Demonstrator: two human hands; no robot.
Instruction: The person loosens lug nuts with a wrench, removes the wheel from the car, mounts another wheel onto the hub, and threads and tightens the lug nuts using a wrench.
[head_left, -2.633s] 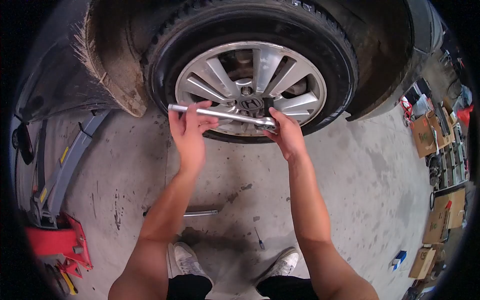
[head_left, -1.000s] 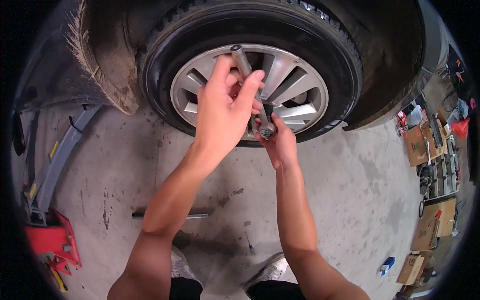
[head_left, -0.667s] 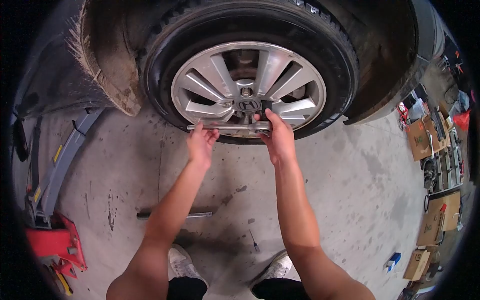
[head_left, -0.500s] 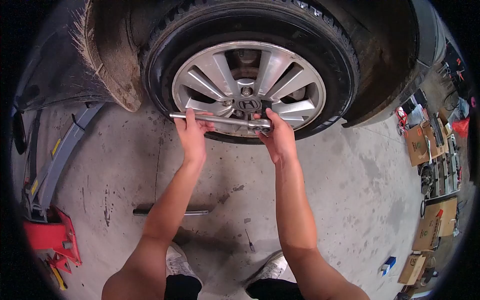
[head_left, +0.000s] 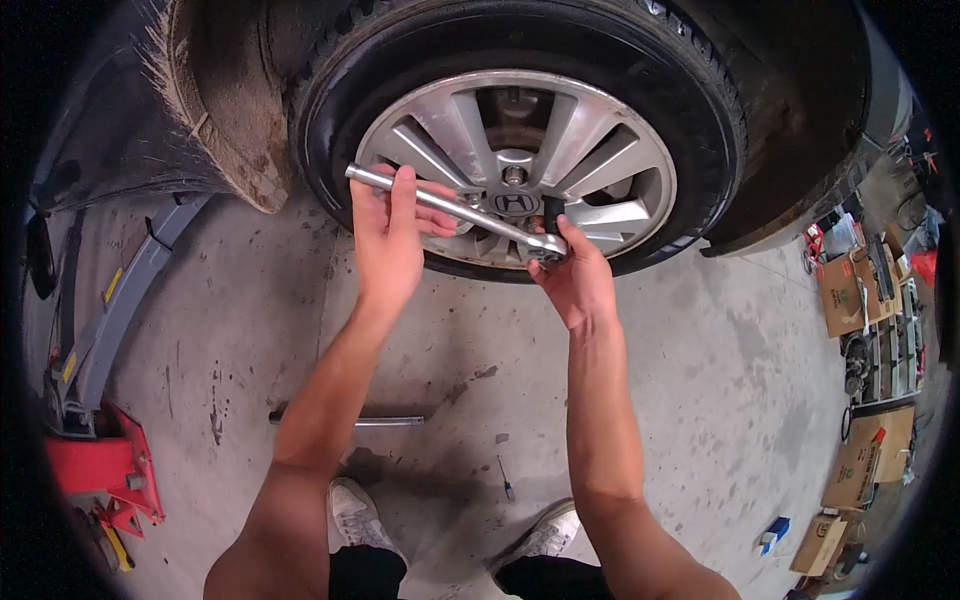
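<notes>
A long-handled steel ratchet wrench [head_left: 487, 222] slants across the lower front of the alloy wheel [head_left: 448, 135], its handle end higher at the left. My left hand [head_left: 388, 255] is closed on the handle near that end, thumb in front and fingers behind. At the ratchet head, my right hand [head_left: 585, 285] grips with thumb and fingers. A black socket [head_left: 553, 209] stands up from the head towards the wheel's lug nuts, just right of the centre cap [head_left: 514, 202]. The socket's far end lies close to the wheel face.
A metal bar [head_left: 390, 421] and a screwdriver [head_left: 508, 490] lie on the concrete floor near my shoes. Grey lift arm [head_left: 130, 290] and red metal stand [head_left: 95, 465] are at left. Cardboard boxes [head_left: 855, 470] line the right side, with a small blue box [head_left: 774, 535] nearby.
The wrench has gone from nearly level to slanted, its handle end raised by my left hand. My right hand stays at the head, and the view has shifted slightly.
</notes>
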